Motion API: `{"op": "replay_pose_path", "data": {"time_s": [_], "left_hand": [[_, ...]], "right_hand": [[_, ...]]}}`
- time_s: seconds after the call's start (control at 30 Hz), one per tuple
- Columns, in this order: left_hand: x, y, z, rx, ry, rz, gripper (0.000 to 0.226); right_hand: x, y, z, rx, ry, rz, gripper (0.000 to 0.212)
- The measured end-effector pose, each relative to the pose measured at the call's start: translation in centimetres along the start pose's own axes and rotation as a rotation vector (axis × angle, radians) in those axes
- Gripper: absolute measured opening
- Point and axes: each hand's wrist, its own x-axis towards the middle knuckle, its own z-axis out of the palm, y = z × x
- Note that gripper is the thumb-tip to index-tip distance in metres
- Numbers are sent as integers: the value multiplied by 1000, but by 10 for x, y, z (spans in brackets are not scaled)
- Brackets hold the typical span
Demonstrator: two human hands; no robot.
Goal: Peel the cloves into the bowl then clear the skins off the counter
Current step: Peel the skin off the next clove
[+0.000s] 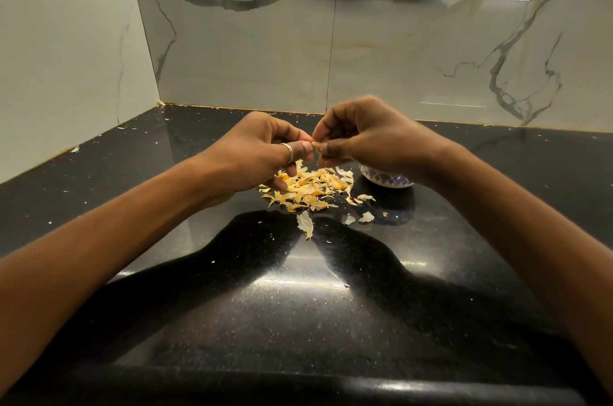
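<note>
left grip (262,153), right grip (365,136), raised close together, fingertips (303,149) pinched

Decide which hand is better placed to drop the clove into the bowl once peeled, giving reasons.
Probably the right. The right hand hangs over the bowl and pinches the clove; the left hand, also pinching it, sits over the pile of skins, farther from the bowl.

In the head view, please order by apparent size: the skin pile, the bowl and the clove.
1. skin pile, largest.
2. bowl, partly hidden by the right hand, so its full size is unsure.
3. clove, smallest by far.
</note>
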Motion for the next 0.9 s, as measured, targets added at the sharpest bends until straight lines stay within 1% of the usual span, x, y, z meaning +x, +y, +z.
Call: {"op": "replay_pose_path", "data": {"time_s": [0.33,0.47,0.57,0.73,0.9], "left_hand": [[0,0,1,-38,6,-8,11],[1,0,1,-44,34,-5,10],[3,-1,2,8,62,19,8],[5,-4,1,37,105,47,12],[4,-4,0,50,107,81,11]], "right_hand": [[1,0,4,191,2,46,17],[0,-1,4,197,15,52,15],[0,-1,6,175,35,48,13],[0,-2,9,176,53,15,11],[0,-2,8,193,63,28,13]]}}
